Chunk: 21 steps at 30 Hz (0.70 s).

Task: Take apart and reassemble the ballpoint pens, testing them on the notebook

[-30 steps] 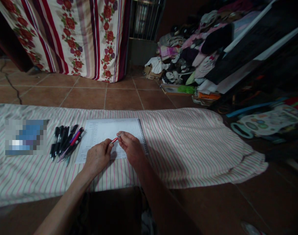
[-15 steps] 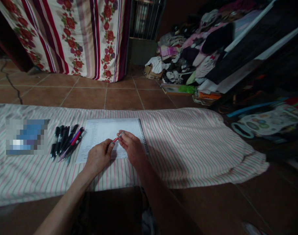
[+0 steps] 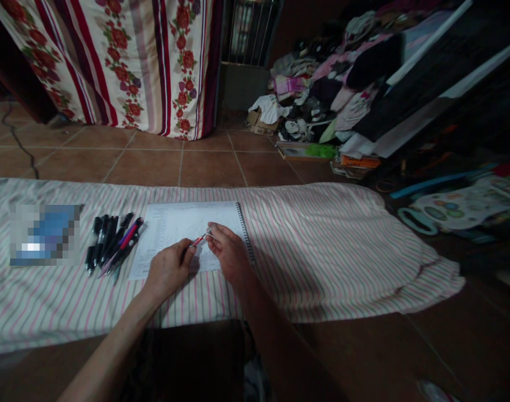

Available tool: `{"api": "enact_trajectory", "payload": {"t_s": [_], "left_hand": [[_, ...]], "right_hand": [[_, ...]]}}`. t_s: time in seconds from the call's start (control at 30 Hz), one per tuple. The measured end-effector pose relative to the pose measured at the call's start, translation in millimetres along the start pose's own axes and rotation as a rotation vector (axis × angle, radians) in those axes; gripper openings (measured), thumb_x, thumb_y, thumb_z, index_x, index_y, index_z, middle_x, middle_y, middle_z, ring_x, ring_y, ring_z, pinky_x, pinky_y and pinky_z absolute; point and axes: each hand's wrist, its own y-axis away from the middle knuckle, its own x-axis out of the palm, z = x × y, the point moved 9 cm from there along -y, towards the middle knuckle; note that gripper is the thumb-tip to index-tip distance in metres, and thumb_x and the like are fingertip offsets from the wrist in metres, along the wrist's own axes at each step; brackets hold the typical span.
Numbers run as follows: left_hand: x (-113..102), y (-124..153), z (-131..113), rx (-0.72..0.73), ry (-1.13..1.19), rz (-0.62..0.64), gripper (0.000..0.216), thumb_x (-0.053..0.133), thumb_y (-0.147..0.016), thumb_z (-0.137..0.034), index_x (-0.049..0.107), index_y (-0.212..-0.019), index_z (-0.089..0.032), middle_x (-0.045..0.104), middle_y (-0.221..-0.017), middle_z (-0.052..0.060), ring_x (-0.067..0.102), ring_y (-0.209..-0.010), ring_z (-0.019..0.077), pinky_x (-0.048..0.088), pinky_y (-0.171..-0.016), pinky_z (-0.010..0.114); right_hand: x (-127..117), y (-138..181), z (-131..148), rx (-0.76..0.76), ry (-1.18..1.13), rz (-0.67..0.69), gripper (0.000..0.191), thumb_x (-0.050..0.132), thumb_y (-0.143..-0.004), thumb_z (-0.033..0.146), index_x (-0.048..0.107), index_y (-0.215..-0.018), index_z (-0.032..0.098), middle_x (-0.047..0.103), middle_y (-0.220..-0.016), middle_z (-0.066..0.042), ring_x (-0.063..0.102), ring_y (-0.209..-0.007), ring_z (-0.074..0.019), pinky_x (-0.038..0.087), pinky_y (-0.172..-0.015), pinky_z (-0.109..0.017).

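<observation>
Pinched between my left hand (image 3: 169, 273) and right hand (image 3: 226, 254): slim red plastic pen (image 3: 198, 241), light, stiff, slippery, best held by its barrel.

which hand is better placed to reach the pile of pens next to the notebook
Left, probably: the left hand is nearest the pile of pens, at the edge of the spiral notebook. The right hand is farther away, beyond the red pen held between them.

- Terracotta floor tiles (image 3: 208, 167), with a dark crack (image 3: 18, 139) at left
- Floral striped cloth (image 3: 154, 67) hanging at back
- Metal grille (image 3: 246, 33) beside it
- Dark brown wall (image 3: 297, 28)
- Heaped clothes (image 3: 330, 95) at right
- Dim light, deepest shadow at right
</observation>
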Motion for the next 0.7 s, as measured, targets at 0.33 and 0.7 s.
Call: {"api": "enact_trajectory", "payload": {"t_s": [0.33, 0.7], "left_hand": [[5.1, -2.2, -2.3, 0.021, 0.024, 0.02, 0.035, 0.032, -0.093, -0.033, 0.059, -0.11, -0.018, 0.07, -0.088, 0.008, 0.064, -0.079, 0.0211, 0.039, -0.067, 0.027], [8.0, -4.9, -0.3, 0.024, 0.036, 0.006, 0.036, 0.033, -0.092, -0.034, 0.059, -0.111, -0.018, 0.07, -0.086, 0.009, 0.064, -0.079, 0.023, 0.039, -0.066, 0.029]], "right_hand": [[-11.3, -7.5, 0.1, -0.025, 0.017, -0.009, 0.03, 0.071, -0.063, 0.032, 0.07, -0.088, 0.017, 0.065, -0.084, -0.002, 0.061, -0.071, -0.0082, 0.046, -0.064, -0.019], [-27.4, -13.5, 9.0, -0.063, 0.055, -0.082, 0.025, 0.072, -0.062, 0.029, 0.069, -0.084, 0.018, 0.069, -0.082, -0.002, 0.061, -0.068, -0.0092, 0.047, -0.061, -0.019]]}}
